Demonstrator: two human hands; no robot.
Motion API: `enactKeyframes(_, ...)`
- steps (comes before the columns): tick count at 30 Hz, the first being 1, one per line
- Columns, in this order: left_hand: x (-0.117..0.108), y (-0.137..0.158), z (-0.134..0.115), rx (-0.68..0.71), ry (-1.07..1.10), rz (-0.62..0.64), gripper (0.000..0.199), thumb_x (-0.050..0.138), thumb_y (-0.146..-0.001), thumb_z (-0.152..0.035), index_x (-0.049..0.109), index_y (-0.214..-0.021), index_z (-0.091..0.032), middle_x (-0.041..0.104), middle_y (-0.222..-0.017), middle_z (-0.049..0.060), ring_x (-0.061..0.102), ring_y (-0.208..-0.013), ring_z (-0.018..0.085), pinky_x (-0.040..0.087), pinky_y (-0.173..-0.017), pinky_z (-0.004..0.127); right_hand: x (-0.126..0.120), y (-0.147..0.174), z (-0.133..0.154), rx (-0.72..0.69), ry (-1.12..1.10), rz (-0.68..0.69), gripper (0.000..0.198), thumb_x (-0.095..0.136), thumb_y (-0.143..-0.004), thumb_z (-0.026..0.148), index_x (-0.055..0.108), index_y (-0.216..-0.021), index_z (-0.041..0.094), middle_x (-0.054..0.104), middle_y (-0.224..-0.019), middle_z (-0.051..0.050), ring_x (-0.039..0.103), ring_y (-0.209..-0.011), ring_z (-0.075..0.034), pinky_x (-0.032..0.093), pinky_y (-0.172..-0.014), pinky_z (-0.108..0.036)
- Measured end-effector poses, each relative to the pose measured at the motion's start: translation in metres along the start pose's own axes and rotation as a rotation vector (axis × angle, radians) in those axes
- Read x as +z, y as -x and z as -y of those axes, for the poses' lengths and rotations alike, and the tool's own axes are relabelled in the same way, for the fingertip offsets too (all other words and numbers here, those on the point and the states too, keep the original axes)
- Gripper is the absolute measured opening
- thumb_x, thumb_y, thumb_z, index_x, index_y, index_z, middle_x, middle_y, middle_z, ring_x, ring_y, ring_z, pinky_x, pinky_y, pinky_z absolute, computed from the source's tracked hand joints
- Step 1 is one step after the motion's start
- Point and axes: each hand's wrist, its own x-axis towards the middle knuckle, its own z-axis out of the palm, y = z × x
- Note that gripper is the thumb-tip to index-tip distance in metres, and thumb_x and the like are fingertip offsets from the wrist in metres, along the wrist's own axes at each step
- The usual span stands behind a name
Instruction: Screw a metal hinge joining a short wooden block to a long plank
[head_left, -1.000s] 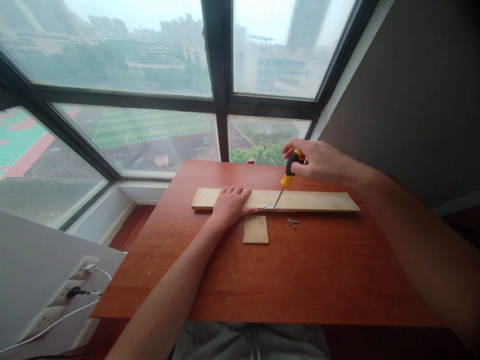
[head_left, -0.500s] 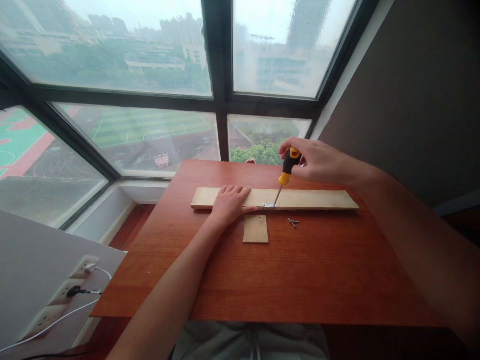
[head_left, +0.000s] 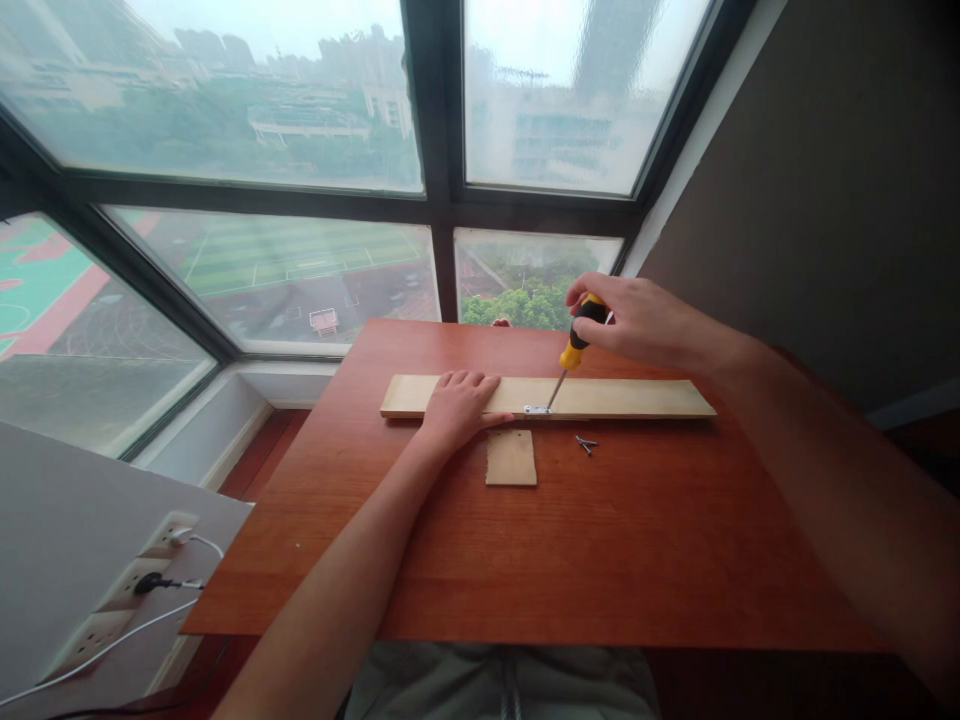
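A long pale wooden board (head_left: 622,398) lies crosswise on the table. My left hand (head_left: 456,408) rests flat on it left of centre, fingers spread over the top and thumb stretched along the front edge. At that edge, just right of the thumb, sits a small metal hinge (head_left: 535,410). My right hand (head_left: 626,312) is closed around the handle of a yellow-and-black screwdriver (head_left: 574,345). Its shaft slants down to the left, the tip meeting the hinge's right end. Any screw under the tip is too small to make out.
On the reddish-brown table (head_left: 660,560), a small square wooden piece (head_left: 511,460) lies in front of the board. Several loose screws (head_left: 586,445) are to its right. Windows (head_left: 300,270) stand behind the table, and wall sockets with plugged-in cables (head_left: 142,580) are at the left.
My right hand's fingers have shifted around the screwdriver handle, which tilts slightly more to the right. My left hand and the board look nearly unchanged.
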Motion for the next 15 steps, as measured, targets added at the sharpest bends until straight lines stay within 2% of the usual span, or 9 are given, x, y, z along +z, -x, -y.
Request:
enactKeyframes(2,0.0001,-0.0001,-0.0001,-0.001,-0.001,0.004,0.054,0.044,-0.089,-0.065,0.054,-0.124,-0.025,0.064,-0.113,0.009,0.054,-0.110,0.026,0.035,-0.095,0.037,0.0004,0.0005,0.0013,0.068,0.086,-0.046,0.025,0.050,-0.087,0.045,0.062,-0.093,0.024,0.067,-0.081,-0.005,0.058,-0.070,-0.021,0.036,-0.057,-0.031)
enactKeyframes(4,0.0003,-0.0001,-0.0002,-0.001,-0.003,0.006,0.054,0.043,-0.089,-0.065,0.054,-0.124,-0.025,0.063,-0.114,0.009,0.054,-0.110,0.026,0.035,-0.094,0.037,0.0013,0.0007,0.0021,0.091,0.116,-0.073,0.027,0.048,-0.089,0.047,0.063,-0.089,0.024,0.065,-0.076,-0.005,0.057,-0.068,-0.021,0.034,-0.056,-0.032)
enactKeyframes(7,0.0003,0.0002,-0.0006,-0.005,-0.002,0.007,0.054,0.043,-0.089,-0.066,0.054,-0.124,-0.025,0.063,-0.114,0.009,0.054,-0.111,0.026,0.035,-0.095,0.037,0.0016,0.0009,0.0015,0.013,0.023,-0.050,0.019,0.051,-0.086,0.034,0.061,-0.097,0.024,0.068,-0.087,-0.005,0.060,-0.075,-0.020,0.040,-0.062,-0.032)
enactKeyframes(10,-0.0001,0.0006,-0.0012,-0.011,0.002,0.011,0.054,0.044,-0.089,-0.065,0.054,-0.125,-0.026,0.063,-0.114,0.009,0.054,-0.111,0.027,0.035,-0.095,0.038,-0.0002,0.0020,0.0004,-0.058,-0.087,0.015,0.026,0.055,-0.081,0.027,0.058,-0.107,0.024,0.069,-0.100,-0.004,0.062,-0.084,-0.020,0.043,-0.070,-0.031)
enactKeyframes(12,-0.0005,0.0007,-0.0016,-0.016,0.008,0.016,0.054,0.046,-0.088,-0.065,0.053,-0.125,-0.027,0.063,-0.115,0.009,0.053,-0.111,0.027,0.035,-0.095,0.038,-0.0012,0.0028,0.0005,-0.034,-0.066,0.022,0.026,0.055,-0.082,0.030,0.059,-0.107,0.024,0.070,-0.098,-0.004,0.062,-0.083,-0.021,0.043,-0.068,-0.031)
enactKeyframes(15,-0.0009,0.0007,-0.0021,-0.021,0.013,0.017,0.053,0.047,-0.088,-0.064,0.053,-0.126,-0.027,0.063,-0.116,0.009,0.053,-0.112,0.027,0.034,-0.095,0.038,0.0000,0.0029,0.0014,0.056,0.078,-0.048,0.026,0.052,-0.087,0.045,0.063,-0.099,0.025,0.069,-0.086,-0.005,0.060,-0.074,-0.022,0.038,-0.059,-0.031)
